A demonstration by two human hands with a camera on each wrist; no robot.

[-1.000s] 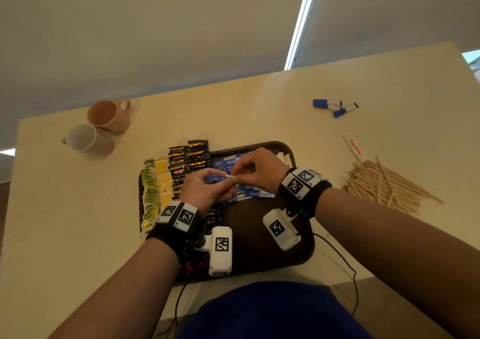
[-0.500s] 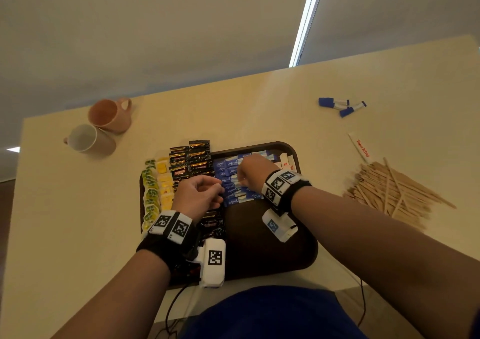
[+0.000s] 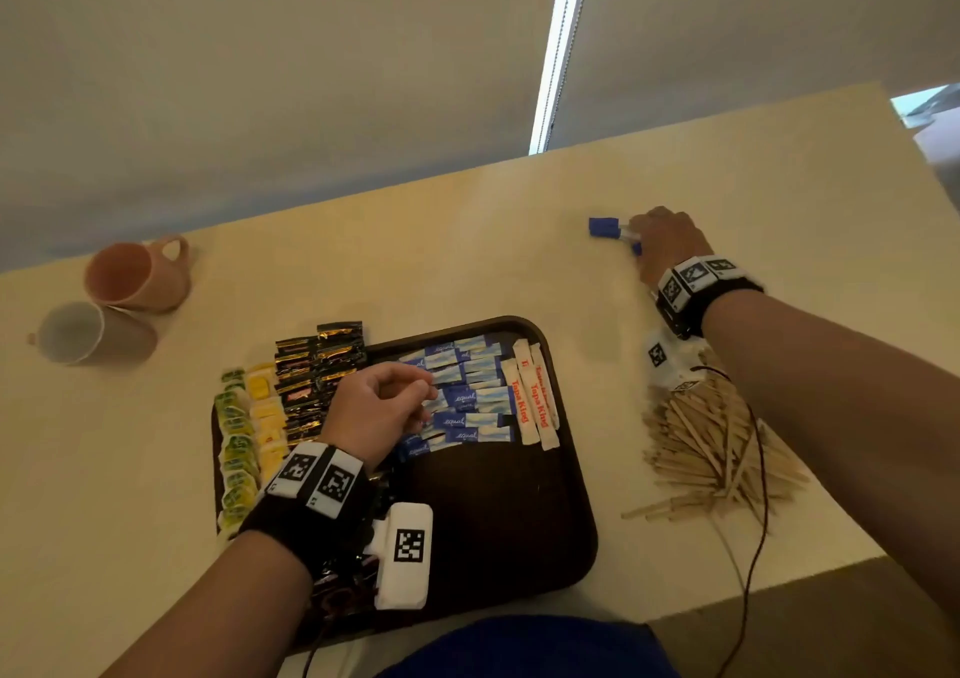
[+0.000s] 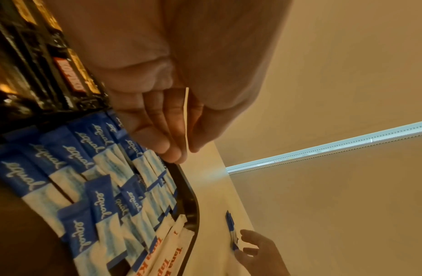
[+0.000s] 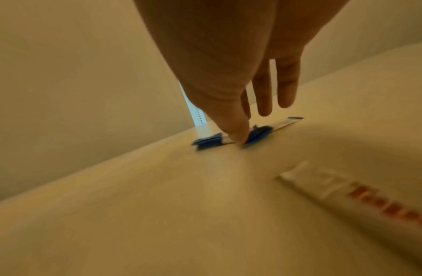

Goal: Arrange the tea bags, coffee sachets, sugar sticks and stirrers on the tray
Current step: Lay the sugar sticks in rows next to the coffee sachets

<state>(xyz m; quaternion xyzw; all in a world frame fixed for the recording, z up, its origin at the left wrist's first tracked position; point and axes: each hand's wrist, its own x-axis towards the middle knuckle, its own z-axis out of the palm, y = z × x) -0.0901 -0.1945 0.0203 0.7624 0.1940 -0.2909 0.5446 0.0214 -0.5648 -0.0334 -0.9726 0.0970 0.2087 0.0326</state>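
While my right hand (image 3: 667, 243) reaches, fingers extended, onto the stray blue-and-white sugar sticks (image 3: 608, 227) beyond the dark brown plastic tray (image 3: 519, 521), my left hand (image 3: 382, 407) (over the tray) pinches a thin paper-like strip (image 4: 186, 119); next, pinch them and carry them trayward.

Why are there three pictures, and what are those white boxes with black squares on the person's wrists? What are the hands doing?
Those boxes are little cameras strapped to a person's wrists, and one more camera sits on their head. The big picture looks down from the head. The other two look along each hand at its fingers.

On the table is a dark tray holding rows of tea bags, black coffee packets and blue sugar packets. Beside it lie a pile of wooden stirrers and two mugs.

The left hand pinches a thin flat packet seen edge-on over the tray. The right hand reaches across the table and touches some loose blue packets with its fingertips.
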